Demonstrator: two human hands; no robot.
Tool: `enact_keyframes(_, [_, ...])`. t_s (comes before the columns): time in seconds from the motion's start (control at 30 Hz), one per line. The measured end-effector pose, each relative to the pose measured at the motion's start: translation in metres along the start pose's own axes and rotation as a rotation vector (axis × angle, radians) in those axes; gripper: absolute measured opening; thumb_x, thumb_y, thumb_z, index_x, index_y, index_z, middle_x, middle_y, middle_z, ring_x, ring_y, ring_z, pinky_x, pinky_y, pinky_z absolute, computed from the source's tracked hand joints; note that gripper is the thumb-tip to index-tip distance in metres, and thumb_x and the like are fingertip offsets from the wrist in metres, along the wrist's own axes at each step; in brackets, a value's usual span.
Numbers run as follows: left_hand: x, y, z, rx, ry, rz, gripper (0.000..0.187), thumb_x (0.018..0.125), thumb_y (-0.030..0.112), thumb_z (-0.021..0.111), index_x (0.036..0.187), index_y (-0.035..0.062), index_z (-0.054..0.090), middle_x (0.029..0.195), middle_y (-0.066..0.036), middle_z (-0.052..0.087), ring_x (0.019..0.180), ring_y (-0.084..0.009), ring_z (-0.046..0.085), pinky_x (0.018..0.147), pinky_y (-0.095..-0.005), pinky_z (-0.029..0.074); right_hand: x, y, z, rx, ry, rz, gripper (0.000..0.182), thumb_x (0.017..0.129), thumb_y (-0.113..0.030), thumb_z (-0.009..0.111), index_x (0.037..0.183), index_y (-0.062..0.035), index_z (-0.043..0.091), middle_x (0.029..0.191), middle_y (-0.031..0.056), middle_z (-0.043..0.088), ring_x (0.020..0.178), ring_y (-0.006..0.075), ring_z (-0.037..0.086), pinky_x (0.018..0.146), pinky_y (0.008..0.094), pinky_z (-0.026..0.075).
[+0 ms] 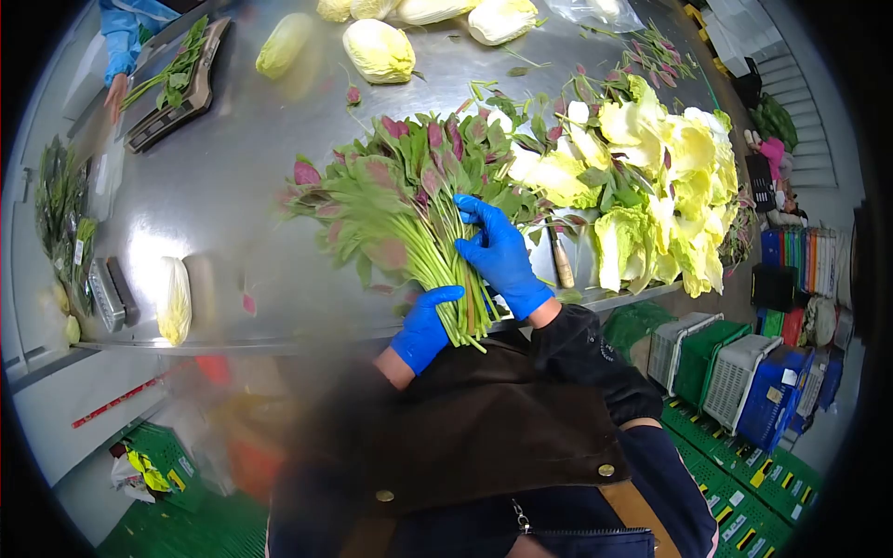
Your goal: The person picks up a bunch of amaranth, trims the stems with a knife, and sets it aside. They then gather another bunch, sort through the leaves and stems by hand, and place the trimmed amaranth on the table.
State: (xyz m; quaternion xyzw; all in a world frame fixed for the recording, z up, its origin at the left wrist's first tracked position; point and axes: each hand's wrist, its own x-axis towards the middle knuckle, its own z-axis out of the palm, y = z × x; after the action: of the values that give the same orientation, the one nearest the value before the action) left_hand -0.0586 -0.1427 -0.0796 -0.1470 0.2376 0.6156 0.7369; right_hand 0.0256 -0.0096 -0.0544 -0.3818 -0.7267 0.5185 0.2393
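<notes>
A large bunch of red-and-green amaranth (419, 214) is held over the steel table, its leaves pointing away from me and its pale stems toward me. My left hand (423, 330), in a blue glove, is wrapped round the lower stems. My right hand (505, 260), gloved in blue as well, has its fingers curled at the right side of the bunch, on the upper stems. Just right of that hand a knife with a wooden handle (561, 259) lies on the table, its blade partly hidden. Loose yellow cabbage leaves (665, 186) are heaped further right.
Napa cabbages (379, 51) lie along the far side, and another cabbage (174, 302) is at the left. A scale (177, 88) at the far left bears greens, near another person's hand (115, 97). Stacked crates (735, 372) stand on the right below the steel table (251, 195).
</notes>
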Motion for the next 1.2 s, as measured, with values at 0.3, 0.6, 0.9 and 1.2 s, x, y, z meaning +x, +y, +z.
enact_keyframes(0.3, [0.011, -0.004, -0.017, 0.115, 0.025, -0.098, 0.045, 0.074, -0.001, 0.056, 0.119, -0.0013, 0.050, 0.103, -0.015, 0.060, 0.091, -0.0309, 0.062, 0.079, -0.0426, 0.053, 0.007, -0.021, 0.011, -0.543, 0.018, -0.141, 0.033, 0.074, -0.017, 0.069, 0.107, -0.0166, 0.064, 0.090, 0.0071, 0.057, 0.069, 0.0244, 0.060, 0.062, 0.0337, 0.048])
enact_keyframes(0.6, [0.019, -0.008, -0.025, -0.076, -0.376, 0.030, 0.056, 0.072, 0.007, 0.052, 0.126, -0.0014, 0.042, 0.113, -0.017, 0.056, 0.103, -0.0328, 0.057, 0.092, -0.0480, 0.045, -0.035, -0.033, -0.033, 0.200, -0.357, 0.061, 0.019, 0.090, -0.018, 0.056, 0.103, -0.0049, 0.059, 0.097, 0.0042, 0.061, 0.087, 0.0119, 0.056, 0.078, 0.0272, 0.045])
enact_keyframes(0.9, [0.007, -0.006, 0.010, -0.145, -0.195, -0.051, 0.067, 0.079, 0.016, 0.046, 0.139, -0.0030, 0.025, 0.139, -0.021, 0.035, 0.126, -0.0382, 0.038, 0.106, -0.0508, 0.029, -0.055, -0.014, -0.079, 0.739, -0.772, 0.273, 0.020, 0.083, -0.016, 0.064, 0.096, -0.0003, 0.061, 0.084, 0.0081, 0.065, 0.070, 0.0152, 0.061, 0.065, 0.0279, 0.049])
enact_keyframes(1.2, [0.008, -0.007, 0.016, -0.029, -0.146, -0.047, 0.064, 0.079, 0.015, 0.051, 0.137, -0.0009, 0.030, 0.136, -0.019, 0.041, 0.121, -0.0365, 0.044, 0.103, -0.0509, 0.033, 0.001, -0.033, -0.078, -0.387, 0.166, -0.169, 0.029, 0.078, -0.009, 0.066, 0.106, -0.0142, 0.065, 0.089, 0.0064, 0.065, 0.067, 0.0161, 0.063, 0.060, 0.0259, 0.050])
